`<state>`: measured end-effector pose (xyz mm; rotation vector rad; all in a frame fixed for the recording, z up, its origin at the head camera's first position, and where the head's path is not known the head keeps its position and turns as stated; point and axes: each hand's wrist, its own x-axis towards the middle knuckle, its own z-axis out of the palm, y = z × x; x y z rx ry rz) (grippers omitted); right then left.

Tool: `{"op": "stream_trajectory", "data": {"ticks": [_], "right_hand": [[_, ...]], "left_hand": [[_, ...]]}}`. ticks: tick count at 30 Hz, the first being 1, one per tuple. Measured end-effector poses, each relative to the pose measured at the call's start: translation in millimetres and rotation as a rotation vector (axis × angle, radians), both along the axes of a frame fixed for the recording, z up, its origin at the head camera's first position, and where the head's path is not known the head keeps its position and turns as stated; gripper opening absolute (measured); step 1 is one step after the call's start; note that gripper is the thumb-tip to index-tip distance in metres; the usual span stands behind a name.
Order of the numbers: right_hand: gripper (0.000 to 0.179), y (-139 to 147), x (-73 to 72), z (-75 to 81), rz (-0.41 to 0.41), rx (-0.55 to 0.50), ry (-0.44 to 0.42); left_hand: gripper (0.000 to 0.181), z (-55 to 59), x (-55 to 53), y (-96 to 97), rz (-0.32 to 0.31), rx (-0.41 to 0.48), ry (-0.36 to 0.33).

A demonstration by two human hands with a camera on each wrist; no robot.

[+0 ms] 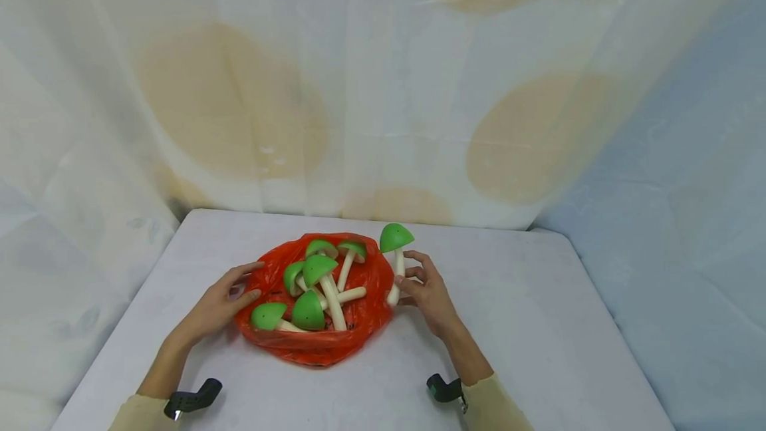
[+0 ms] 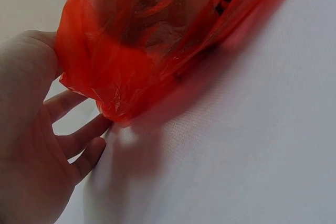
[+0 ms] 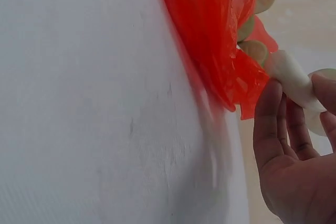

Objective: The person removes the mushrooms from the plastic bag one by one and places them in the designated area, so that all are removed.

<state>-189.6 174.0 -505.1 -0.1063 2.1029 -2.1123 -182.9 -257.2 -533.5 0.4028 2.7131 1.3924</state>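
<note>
A red plastic bag [image 1: 323, 351] lies wide-mouthed on the table, with several green-capped toy mushrooms [image 1: 320, 268] jumbled inside. At its left rim, my left hand [image 1: 218, 304] holds the bag's edge between thumb and fingers; in the left wrist view the red film [image 2: 142, 51] covers the thumb tip and some fingertips. Just beyond the right rim, my right hand [image 1: 427, 291] pinches the pale stem of another toy mushroom [image 1: 397, 238], cap upward. The right wrist view shows that white stem [image 3: 291, 80] between thumb and fingers, beside the bag's red side [image 3: 210, 40].
The white-covered table [image 1: 526, 324] reaches past the bag on both sides. A pale curtain with tan spots [image 1: 383, 85] hangs behind the table's far edge, and more cloth [image 1: 676, 231] hangs along the sides. Black devices [image 1: 194, 399] are strapped to both wrists.
</note>
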Motion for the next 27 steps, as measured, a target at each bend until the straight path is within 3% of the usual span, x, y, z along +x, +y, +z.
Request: {"op": "stream_trajectory", "data": {"ticks": [15,27], "right_hand": [[0.051,10.0,-2.5,-7.5,-0.018,0.098,-0.002],[0.05,20.5,-7.2,-11.2,-0.055,0.175,-0.015]], "left_hand": [[0.058,7.7,6.4,0.9,0.01,-0.003,-0.018],[0.059,7.0,5.5,2.8,0.014,-0.002,-0.014]]}}
